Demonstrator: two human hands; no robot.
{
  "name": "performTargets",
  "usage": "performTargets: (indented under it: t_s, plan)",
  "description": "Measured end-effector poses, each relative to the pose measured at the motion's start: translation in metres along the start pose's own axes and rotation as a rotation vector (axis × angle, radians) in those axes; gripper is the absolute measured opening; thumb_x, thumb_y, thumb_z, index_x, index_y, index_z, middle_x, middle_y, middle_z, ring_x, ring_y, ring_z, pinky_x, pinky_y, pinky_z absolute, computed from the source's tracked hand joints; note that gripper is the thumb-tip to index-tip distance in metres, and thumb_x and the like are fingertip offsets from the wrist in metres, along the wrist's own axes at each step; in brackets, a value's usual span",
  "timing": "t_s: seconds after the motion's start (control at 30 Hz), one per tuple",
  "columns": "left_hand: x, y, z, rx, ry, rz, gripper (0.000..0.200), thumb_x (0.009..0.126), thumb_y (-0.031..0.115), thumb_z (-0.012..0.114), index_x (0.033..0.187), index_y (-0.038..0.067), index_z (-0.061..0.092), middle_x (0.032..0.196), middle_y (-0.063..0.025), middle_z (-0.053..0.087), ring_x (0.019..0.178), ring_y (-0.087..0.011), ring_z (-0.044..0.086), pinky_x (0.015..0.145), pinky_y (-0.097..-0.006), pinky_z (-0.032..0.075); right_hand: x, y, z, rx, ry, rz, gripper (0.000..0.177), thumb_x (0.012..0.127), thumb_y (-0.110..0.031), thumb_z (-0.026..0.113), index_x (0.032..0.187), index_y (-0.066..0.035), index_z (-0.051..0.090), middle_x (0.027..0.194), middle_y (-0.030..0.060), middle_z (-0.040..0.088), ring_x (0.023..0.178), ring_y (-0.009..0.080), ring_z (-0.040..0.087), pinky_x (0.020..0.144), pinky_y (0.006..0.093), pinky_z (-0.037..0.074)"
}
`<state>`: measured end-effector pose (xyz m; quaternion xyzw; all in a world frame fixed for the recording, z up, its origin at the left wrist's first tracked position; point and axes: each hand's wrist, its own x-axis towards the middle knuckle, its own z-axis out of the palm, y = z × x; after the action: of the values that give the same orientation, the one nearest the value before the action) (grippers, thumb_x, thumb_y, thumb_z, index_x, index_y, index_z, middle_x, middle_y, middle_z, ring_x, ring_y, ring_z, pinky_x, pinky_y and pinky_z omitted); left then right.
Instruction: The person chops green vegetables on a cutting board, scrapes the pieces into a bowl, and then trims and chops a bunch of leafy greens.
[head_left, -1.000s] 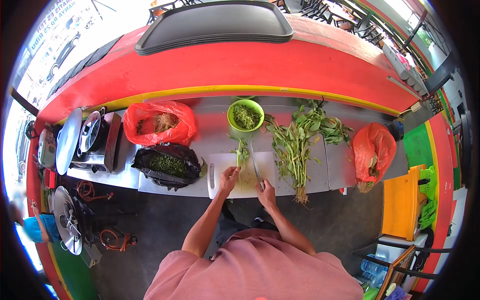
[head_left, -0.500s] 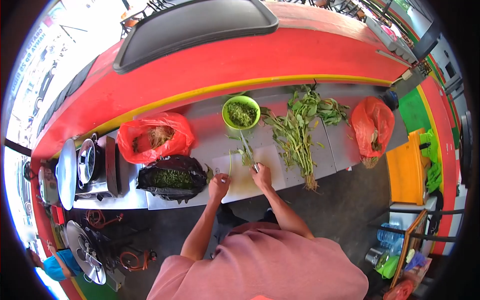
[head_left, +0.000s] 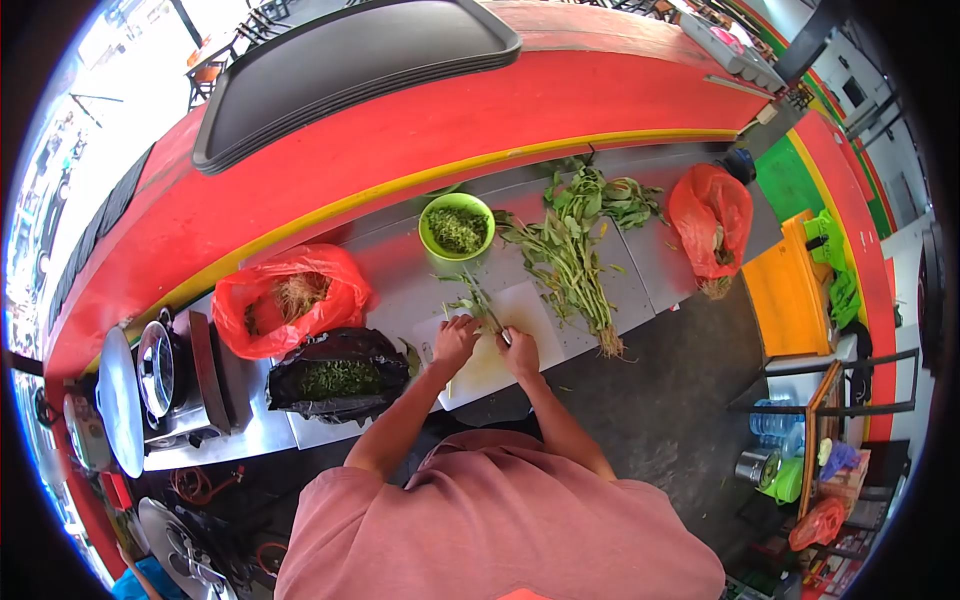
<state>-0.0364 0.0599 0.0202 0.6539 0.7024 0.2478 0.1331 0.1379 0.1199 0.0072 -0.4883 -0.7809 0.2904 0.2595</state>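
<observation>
My right hand point(head_left: 517, 352) grips the handle of a knife point(head_left: 487, 305), its blade pointing away across a pale cutting board point(head_left: 535, 318). Just left of the blade, the curled fingers of my left hand point(head_left: 456, 341) hold a leafy green stem point(head_left: 463, 303), and part of the stem shows below the hand. Beyond the board stands a lime-green bowl point(head_left: 428, 243) of chopped greens point(head_left: 457, 229). A large bunch of leafy greens point(head_left: 575, 265) with roots lies to the right of the board.
A black bag point(head_left: 385, 395) of chopped greens and a red bag point(head_left: 345, 285) with roots sit on the left. Further left is a stove with a pot point(head_left: 157, 370). Another red bag point(head_left: 712, 205) lies at right. Black trays point(head_left: 350, 75) rest on the red ledge.
My left hand has moved forward and right, closer to the knife and over the greens. My right hand keeps hold of the knife. The whole view has shifted and turned slightly.
</observation>
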Motion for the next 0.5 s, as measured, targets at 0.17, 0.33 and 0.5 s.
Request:
performTargets:
  t_s: [0.17,0.33,0.5]
  plan:
    - [0.007,-0.015,0.007,0.046,-0.024,0.066,0.023,0.086,0.022,0.070,0.108,0.015,0.071,0.107,-0.0014,0.065,0.106,-0.0223,0.061,0.089,-0.0433,0.046,0.005,0.004,0.012,-0.059,-0.017,0.023,0.021,0.086,-0.021,0.072,0.096,-0.003,0.068,0.079,0.0203,0.069,0.076,0.0405,0.068,0.068,0.0478,0.054]
    - [0.012,-0.017,0.006,0.053,0.011,0.106,0.021,0.086,0.023,0.070,0.105,0.016,0.072,0.103,-0.0011,0.064,0.105,-0.0219,0.062,0.088,-0.0420,0.046,0.016,-0.009,0.007,-0.072,-0.084,0.076,0.022,0.088,-0.024,0.069,0.097,-0.004,0.068,0.082,0.0204,0.070,0.079,0.0408,0.068,0.071,0.0489,0.054]
    - [0.019,-0.009,-0.006,0.029,0.019,0.139,0.021,0.087,0.022,0.069,0.107,0.016,0.072,0.101,-0.0020,0.062,0.103,-0.0216,0.063,0.088,-0.0410,0.046,0.017,-0.007,0.004,-0.087,-0.125,0.091,0.025,0.090,-0.027,0.068,0.099,-0.004,0.068,0.085,0.0203,0.071,0.081,0.0414,0.069,0.074,0.0498,0.055]
